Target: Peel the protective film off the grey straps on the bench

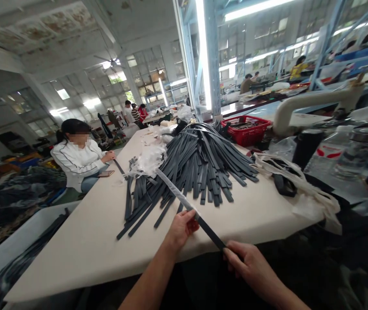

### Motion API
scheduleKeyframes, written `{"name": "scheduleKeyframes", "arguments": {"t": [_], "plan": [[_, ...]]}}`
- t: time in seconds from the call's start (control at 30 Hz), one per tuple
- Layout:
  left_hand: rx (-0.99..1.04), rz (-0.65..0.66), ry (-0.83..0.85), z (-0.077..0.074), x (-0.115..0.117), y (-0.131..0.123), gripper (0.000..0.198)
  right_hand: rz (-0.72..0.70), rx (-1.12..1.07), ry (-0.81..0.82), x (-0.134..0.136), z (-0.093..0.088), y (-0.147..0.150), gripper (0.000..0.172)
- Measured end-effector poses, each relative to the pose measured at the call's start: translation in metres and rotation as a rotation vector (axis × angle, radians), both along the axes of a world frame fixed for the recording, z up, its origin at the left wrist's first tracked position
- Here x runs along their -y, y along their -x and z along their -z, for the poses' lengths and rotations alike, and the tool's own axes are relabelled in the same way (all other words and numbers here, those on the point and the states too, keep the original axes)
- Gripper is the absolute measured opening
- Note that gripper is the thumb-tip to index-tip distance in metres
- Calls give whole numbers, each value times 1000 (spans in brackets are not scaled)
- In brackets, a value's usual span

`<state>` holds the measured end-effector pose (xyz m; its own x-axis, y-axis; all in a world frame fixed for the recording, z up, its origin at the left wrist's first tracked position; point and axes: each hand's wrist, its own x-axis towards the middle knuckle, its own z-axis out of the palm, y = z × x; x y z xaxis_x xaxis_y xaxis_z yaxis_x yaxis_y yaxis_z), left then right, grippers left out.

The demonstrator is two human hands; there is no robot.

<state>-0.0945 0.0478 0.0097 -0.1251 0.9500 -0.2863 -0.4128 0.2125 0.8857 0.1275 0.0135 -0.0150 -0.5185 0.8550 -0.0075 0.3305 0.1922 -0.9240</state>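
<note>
A dark flat strap [210, 232] is stretched between my two hands above the table's front edge. Its far part lies inside a clear plastic sleeve [175, 189]. My left hand [181, 227] pinches the strap where the sleeve ends. Lower and to the right, my right hand [247, 260] grips the strap's near end between thumb and fingers. Beyond my hands a large fanned pile of dark straps [200, 159] covers the middle of the table [106, 249]. A heap of clear plastic sleeves [148, 159] sits at the pile's left side.
A co-worker [77, 155] sits at the left edge, holding a dark strap; a phone [106, 173] lies nearby. Behind the pile stands a red basket [247, 129]. To the right are a cloth bag [316, 193] and bottles [331, 148]. A white bin [25, 232] stands left.
</note>
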Motion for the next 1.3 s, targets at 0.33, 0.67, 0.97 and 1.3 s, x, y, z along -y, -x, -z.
{"name": "scheduleKeyframes", "arguments": {"t": [0.33,0.67,0.97,1.3], "plan": [[-4,166,-1,18,57,-36,37,-9,-20,-71,10,6,15,44],[145,91,63,17,64,-35,36,-195,-205,-215,44,-9,-34,32],[209,177,99,13,78,-42,35,-84,62,-819,26,-15,-11,32],[419,93,58,4,68,-27,39,-219,-315,-711,22,-41,-23,21]]}}
